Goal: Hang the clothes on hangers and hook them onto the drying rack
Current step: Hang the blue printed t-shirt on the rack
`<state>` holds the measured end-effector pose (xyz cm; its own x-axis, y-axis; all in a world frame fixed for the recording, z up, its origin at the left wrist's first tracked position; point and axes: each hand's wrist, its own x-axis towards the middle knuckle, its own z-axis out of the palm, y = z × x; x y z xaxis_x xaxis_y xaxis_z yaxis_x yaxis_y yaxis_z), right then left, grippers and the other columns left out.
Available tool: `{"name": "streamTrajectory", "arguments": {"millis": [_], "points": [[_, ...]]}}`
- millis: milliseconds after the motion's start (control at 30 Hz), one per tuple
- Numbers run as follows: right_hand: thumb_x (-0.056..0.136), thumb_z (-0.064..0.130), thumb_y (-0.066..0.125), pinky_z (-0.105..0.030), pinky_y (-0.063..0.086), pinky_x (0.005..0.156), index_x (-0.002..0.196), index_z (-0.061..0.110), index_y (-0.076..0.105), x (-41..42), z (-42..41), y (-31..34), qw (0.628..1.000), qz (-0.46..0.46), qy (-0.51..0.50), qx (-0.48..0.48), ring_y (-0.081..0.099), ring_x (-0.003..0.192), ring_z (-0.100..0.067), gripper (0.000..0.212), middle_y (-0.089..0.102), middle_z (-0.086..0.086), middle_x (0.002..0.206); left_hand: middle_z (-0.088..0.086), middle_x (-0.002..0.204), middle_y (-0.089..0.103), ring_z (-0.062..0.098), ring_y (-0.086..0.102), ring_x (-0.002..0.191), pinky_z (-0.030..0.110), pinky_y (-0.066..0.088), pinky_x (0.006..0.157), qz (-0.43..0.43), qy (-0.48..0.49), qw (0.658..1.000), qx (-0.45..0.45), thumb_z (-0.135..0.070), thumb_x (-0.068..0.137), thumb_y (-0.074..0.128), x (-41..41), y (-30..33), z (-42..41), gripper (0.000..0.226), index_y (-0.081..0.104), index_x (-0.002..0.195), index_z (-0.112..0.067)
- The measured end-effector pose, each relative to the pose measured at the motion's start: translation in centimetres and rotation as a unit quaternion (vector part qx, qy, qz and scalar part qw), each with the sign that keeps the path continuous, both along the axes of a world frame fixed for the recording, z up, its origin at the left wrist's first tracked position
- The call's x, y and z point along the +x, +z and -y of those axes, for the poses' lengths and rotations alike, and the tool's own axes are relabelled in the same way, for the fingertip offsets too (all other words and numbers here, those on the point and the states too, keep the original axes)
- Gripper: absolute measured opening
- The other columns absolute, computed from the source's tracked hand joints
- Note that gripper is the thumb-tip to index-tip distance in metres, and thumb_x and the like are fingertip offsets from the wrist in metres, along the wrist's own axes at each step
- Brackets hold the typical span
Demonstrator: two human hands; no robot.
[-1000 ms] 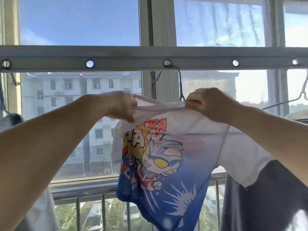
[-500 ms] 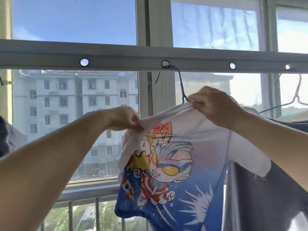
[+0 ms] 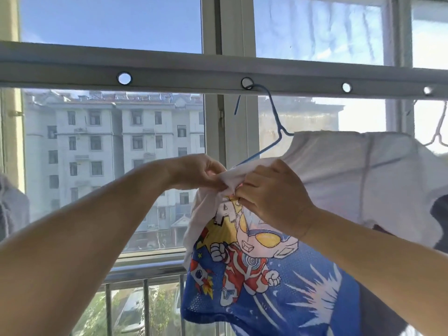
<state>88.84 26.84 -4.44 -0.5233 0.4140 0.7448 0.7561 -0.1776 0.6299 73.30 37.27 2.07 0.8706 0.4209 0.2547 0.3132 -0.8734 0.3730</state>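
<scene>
Reaching up from the foreground, a person's left hand [image 3: 203, 173] and right hand [image 3: 271, 197] meet at the shoulder of a child's cartoon shirt [image 3: 247, 267], each grip pinched shut on bunched white fabric, apparently to work the cloth along the sloping arm of a blue hanger [image 3: 276, 127]. The shirt hangs below the hands, its white upper part draped off to the right. The hanger's hook already sits in a hole near the middle of the drying rack bar [image 3: 181, 73]; neighbouring holes stand free. Beyond the bar, a window [image 3: 211, 32], a balcony railing [image 3: 145, 272] and sunlit apartment blocks [image 3: 109, 146] close the scene.
</scene>
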Motion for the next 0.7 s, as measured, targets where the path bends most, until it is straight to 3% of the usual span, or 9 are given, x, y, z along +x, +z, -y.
{"name": "streamTrajectory", "arguments": {"millis": [67,233,400,533,600,700], "points": [[0.083,0.038,0.047,-0.033,0.033,0.073,0.081,0.025,0.074,0.0,0.0,0.1,0.998,-0.031,0.044,-0.033,0.065,0.073,-0.019,0.030,0.071,0.008,0.077,-0.010,0.086,0.064,0.011,0.060,0.087,0.027,0.047,0.082,0.017,-0.003,1.000,-0.017,-0.028,0.083,0.062,-0.2,0.0,-0.1,0.005,0.063,0.084,-0.033],[0.080,0.037,0.055,-0.027,0.046,0.071,0.081,0.016,0.075,0.3,0.2,0.5,0.967,-0.166,0.161,-0.110,0.060,0.076,-0.015,0.029,0.071,0.003,0.079,-0.009,0.080,0.063,0.005,0.060,0.076,0.014,0.050,0.059,0.038,-0.004,0.998,-0.040,-0.031,0.088,0.052,-0.7,-0.1,-0.4,0.011,0.062,0.084,-0.028],[0.078,0.022,0.070,-0.026,0.047,0.086,0.090,0.018,0.074,0.2,1.2,1.1,0.855,-0.364,0.276,-0.245,0.059,0.091,-0.008,0.013,0.069,0.008,0.089,-0.006,0.084,0.060,0.006,0.057,0.080,0.014,0.045,0.065,0.024,0.016,0.999,-0.039,-0.032,0.091,0.046,-0.6,-0.2,-1.0,0.018,0.061,0.092,-0.023],[0.080,0.014,0.068,-0.025,0.049,0.087,0.085,0.017,0.073,0.3,2.3,1.6,0.787,-0.427,0.292,-0.337,0.063,0.093,-0.016,0.008,0.070,-0.005,0.091,-0.008,0.089,0.059,0.005,0.053,0.085,0.015,0.041,0.072,0.022,0.024,0.999,-0.041,-0.034,0.091,0.045,-0.4,-0.2,-1.4,0.023,0.061,0.100,-0.019],[0.080,0.016,0.068,-0.030,0.048,0.085,0.078,0.012,0.074,0.5,2.2,1.2,0.794,-0.412,0.247,-0.372,0.062,0.094,-0.024,0.007,0.069,-0.011,0.088,-0.008,0.093,0.059,0.007,0.053,0.090,0.022,0.040,0.080,0.025,0.029,0.999,-0.021,-0.035,0.091,0.047,-0.4,-0.3,-1.8,0.018,0.061,0.096,-0.023],[0.077,0.041,0.059,-0.033,0.047,0.075,0.064,0.011,0.072,0.9,1.5,0.3,0.843,-0.351,0.191,-0.361,0.062,0.074,-0.027,0.035,0.067,-0.010,0.068,-0.003,0.102,0.062,0.011,0.055,0.098,0.029,0.040,0.091,0.030,0.037,0.999,0.006,-0.032,0.091,0.051,-0.3,-0.6,-2.2,0.015,0.062,0.096,-0.023]]}}
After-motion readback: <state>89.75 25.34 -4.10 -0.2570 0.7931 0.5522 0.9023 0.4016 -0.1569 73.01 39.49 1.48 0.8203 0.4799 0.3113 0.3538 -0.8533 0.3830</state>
